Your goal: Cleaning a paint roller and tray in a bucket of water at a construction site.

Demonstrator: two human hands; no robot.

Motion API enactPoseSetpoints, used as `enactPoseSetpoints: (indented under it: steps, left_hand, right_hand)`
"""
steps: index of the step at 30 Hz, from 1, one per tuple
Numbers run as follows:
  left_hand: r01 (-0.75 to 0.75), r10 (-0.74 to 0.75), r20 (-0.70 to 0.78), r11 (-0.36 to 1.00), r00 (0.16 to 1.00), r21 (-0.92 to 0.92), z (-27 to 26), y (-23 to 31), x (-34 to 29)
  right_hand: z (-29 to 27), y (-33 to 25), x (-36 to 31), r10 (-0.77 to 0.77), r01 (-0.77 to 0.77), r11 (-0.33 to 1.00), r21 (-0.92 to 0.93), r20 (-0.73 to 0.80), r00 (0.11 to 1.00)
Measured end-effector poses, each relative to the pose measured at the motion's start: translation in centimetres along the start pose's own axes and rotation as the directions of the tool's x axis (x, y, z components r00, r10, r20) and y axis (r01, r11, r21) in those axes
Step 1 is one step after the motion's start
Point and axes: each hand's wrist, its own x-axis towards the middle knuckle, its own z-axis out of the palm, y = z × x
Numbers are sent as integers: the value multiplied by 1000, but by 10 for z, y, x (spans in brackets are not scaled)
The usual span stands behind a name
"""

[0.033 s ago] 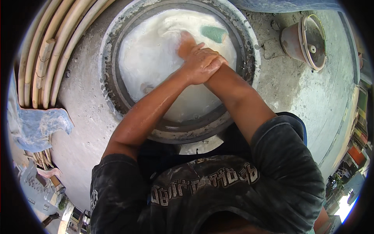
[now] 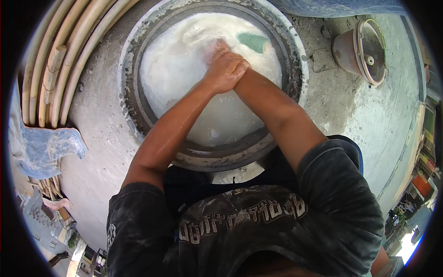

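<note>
A wide round tub (image 2: 302,87) with a worn, white-flecked rim stands in front of me, holding cloudy white liquid (image 2: 173,76). My left hand (image 2: 227,71) is closed around my right wrist, just over the liquid. Beyond it, my right hand (image 2: 218,47) dips into the liquid. Its fingers are blurred and hidden below the surface, so I cannot see whether they hold anything. A green piece (image 2: 253,42) shows in the liquid to the right of my hands, partly covered; its kind is unclear.
To the right, a brownish bucket (image 2: 346,51) lies tipped on the concrete ground (image 2: 369,120). Long bamboo poles (image 2: 57,69) lie at the left, near a blue tarp (image 2: 46,150). Another blue sheet (image 2: 341,8) runs along the far edge.
Both hands have shifted a little to the left in the tub, my left hand still clasping my right wrist. Ripples in the white liquid have changed shape.
</note>
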Motion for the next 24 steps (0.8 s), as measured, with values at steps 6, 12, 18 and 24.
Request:
enactPoseSetpoints:
  steps: [6, 12, 18, 24]
  left_hand:
    - [-169, 179, 50, 973, 983, -157, 0, 101, 22]
    - [96, -86, -221, 995, 972, 38, 1, -31, -12]
    - [163, -106, -480, 983, 871, 78, 13, -37, 2]
    - [757, -864, -164, 497, 476, -424, -65, -103, -44]
  right_hand:
    - [-11, 0, -1, -27, 72, 985, -157, 270, 963]
    - [-3, 10, -7, -316, 361, 815, -453, 175, 932]
    - [18, 47, 15, 67, -168, 629, 759, 162, 985]
    - [-10, -94, -35, 334, -271, 141, 952, 212, 918]
